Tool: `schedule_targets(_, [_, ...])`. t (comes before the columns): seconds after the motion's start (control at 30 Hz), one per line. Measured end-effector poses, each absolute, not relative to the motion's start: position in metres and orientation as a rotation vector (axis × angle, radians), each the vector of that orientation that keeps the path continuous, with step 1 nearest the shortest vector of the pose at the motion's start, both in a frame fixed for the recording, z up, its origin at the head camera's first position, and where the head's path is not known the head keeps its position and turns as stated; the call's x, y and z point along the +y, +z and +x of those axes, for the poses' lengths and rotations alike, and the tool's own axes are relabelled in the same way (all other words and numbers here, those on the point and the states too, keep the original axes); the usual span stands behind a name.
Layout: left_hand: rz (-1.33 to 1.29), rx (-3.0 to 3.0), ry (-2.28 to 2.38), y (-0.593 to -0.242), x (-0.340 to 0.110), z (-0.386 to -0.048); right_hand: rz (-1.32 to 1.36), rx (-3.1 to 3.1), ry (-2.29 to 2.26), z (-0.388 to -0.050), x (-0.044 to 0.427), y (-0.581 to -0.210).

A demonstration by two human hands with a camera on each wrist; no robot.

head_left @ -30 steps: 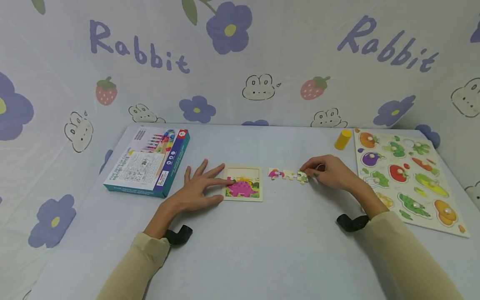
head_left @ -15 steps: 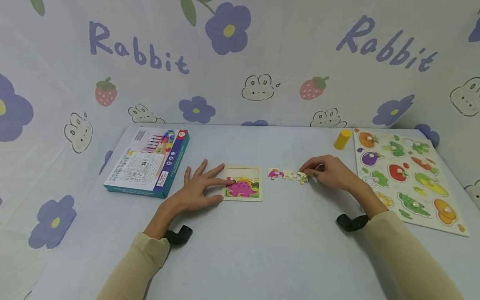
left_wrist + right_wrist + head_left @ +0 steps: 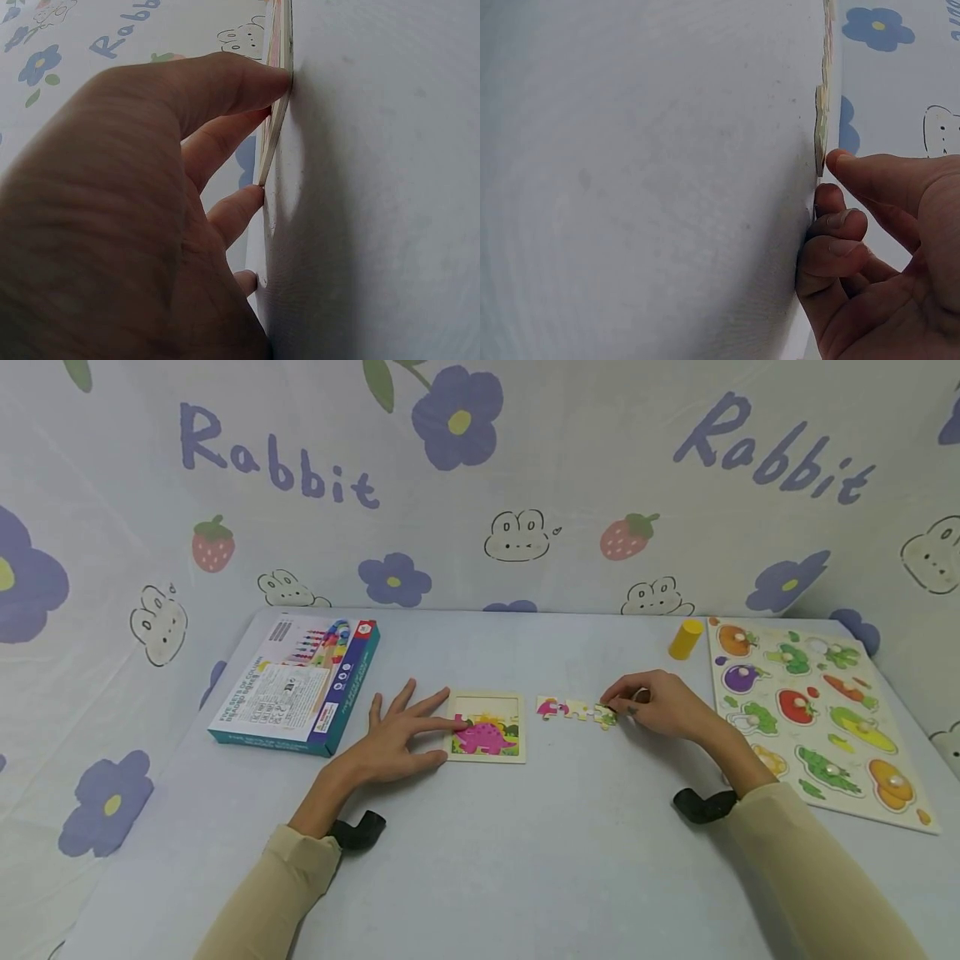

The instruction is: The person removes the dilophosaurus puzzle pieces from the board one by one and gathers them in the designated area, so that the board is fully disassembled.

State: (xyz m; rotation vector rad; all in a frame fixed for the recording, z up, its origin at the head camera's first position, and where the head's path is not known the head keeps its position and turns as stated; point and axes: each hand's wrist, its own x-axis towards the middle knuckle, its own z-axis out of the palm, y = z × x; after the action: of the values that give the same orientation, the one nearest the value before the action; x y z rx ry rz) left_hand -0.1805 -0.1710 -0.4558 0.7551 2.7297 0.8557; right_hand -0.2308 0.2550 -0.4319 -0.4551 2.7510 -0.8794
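Just right of centre in the head view, three jigsaw pieces lie in a row: a pink-and-white piece (image 3: 549, 707), a pale yellow middle piece (image 3: 576, 710) and a green-and-white piece (image 3: 604, 717). My right hand (image 3: 660, 702) pinches the green-and-white piece by its right edge; in the right wrist view the other fingers curl under the thumb. The square puzzle tray (image 3: 487, 758) holds a pink dinosaur picture (image 3: 486, 738), and bare board shows along its top. My left hand (image 3: 397, 735) lies spread at its left side, a fingertip resting on the picture, the thumb touching the tray's edge.
A boxed toy set (image 3: 292, 685) lies at the left of the table. On the right sit a yellow cylinder (image 3: 686, 640) and a vegetable peg board (image 3: 813, 718). A printed cloth (image 3: 450, 510) hangs behind the table.
The green-and-white piece has shifted slightly under my right fingertips and appears closer to the middle piece. My left hand and the tray have stayed in place.
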Motion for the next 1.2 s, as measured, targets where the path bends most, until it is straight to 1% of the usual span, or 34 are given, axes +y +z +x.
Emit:
schedule_targets(0.47, [0.75,2.719,0.846,-0.456,-0.174,-0.18,-0.443,2.721,-0.928,-0.231,0.235,-0.426])
schedule_targets(1.2, [0.773,2.673,0.915,-0.457,-0.175,-0.183,-0.659,2.622,-1.028,-0.231,0.161,-0.433])
